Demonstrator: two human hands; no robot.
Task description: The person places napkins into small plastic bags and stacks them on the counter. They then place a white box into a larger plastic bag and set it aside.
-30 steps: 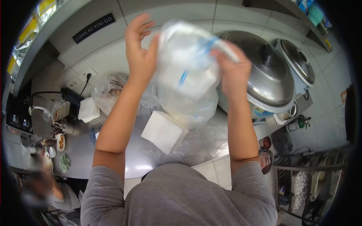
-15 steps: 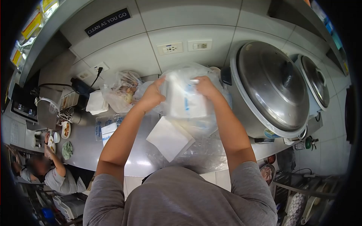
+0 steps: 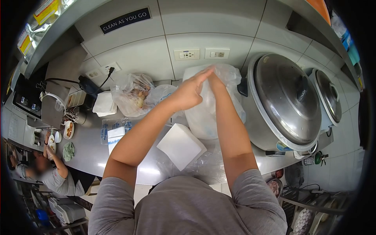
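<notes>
A translucent plastic bag (image 3: 203, 117) with white contents stands against the tiled wall. At its top my left hand (image 3: 194, 91) is over the bag, its fingers pointing to the upper right; whether they grip the plastic is unclear. Beside it my right hand (image 3: 214, 80) is at the bag's upper part, its fingers mostly hidden behind the left hand and the plastic. A stack of white paper sheets (image 3: 181, 147) lies in front of the bag on clear plastic film (image 3: 207, 162).
Large lidded steel pot (image 3: 290, 98) at right, a smaller one (image 3: 327, 92) beyond. Left: clear bag of food (image 3: 135, 96), white napkins (image 3: 104, 103), blue-marked packet (image 3: 116, 135), green cloth (image 3: 68, 151). A co-worker (image 3: 58, 178) is at the far left. A shelf edge overhangs the counter (image 3: 88, 152).
My hands have come together at the top of the bag, the left moving right and upward. The white bundle that showed between them is now covered by plastic. The view has shifted slightly.
</notes>
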